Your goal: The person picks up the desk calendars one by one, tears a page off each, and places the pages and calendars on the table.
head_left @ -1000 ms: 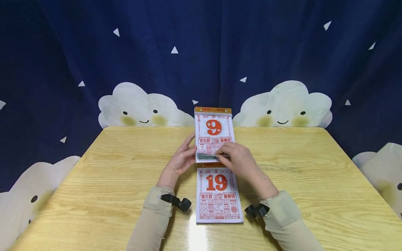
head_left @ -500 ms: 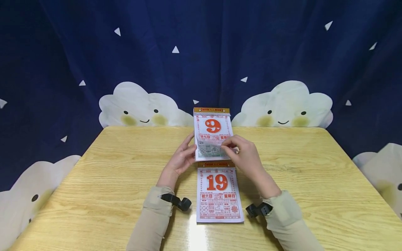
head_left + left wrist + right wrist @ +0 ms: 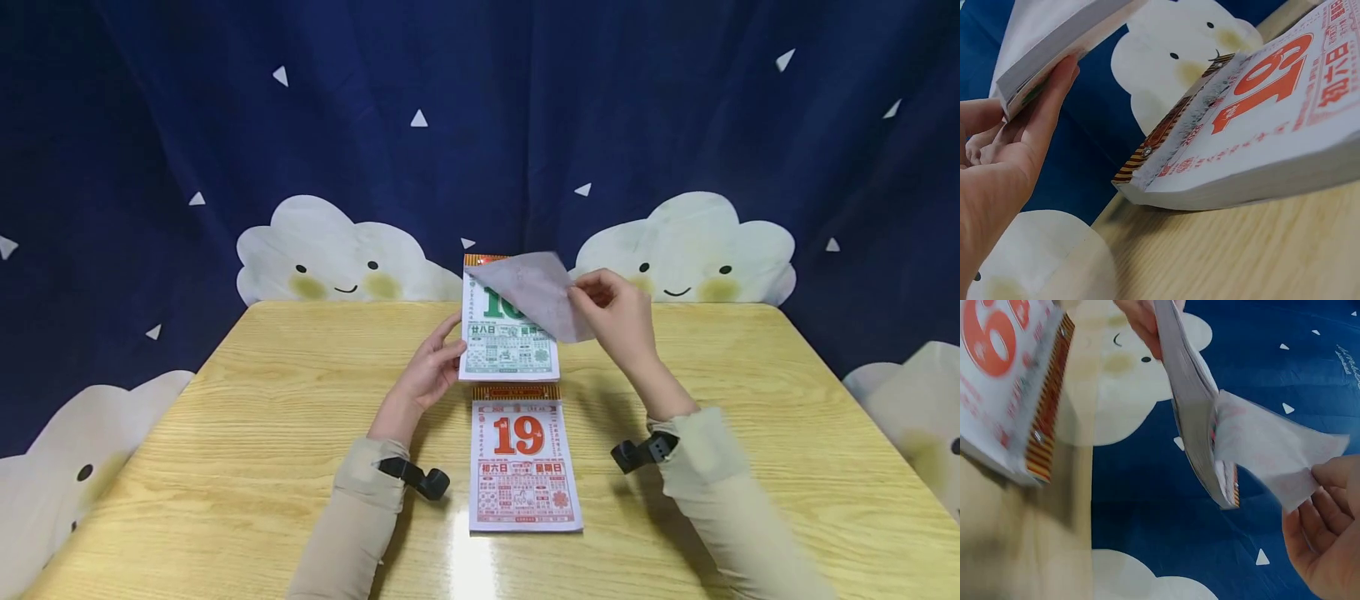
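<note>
My left hand (image 3: 433, 367) holds a tear-off calendar (image 3: 506, 354) by its left edge, raised at the far side of the table. In the left wrist view the thumb and fingers clasp the thick block of pages (image 3: 1054, 53) from both sides. Between thumb and fingertips, my right hand (image 3: 618, 312) pinches a thin calendar page (image 3: 536, 287), pulled up and to the right. The page still meets the pad near its top left corner and covers part of a green number on the sheet below. In the right wrist view the page (image 3: 1272, 447) stretches between pad and fingers.
A second tear-off calendar (image 3: 525, 467), showing a red 19, lies face up on the wooden table (image 3: 300, 400), just in front of the held one. Behind the table hangs a dark blue curtain (image 3: 480, 125) printed with clouds and triangles.
My right hand has moved up and right, peeling the page with the red 9 away from the calendar. A green-printed page now shows beneath. My left hand keeps its hold.
</note>
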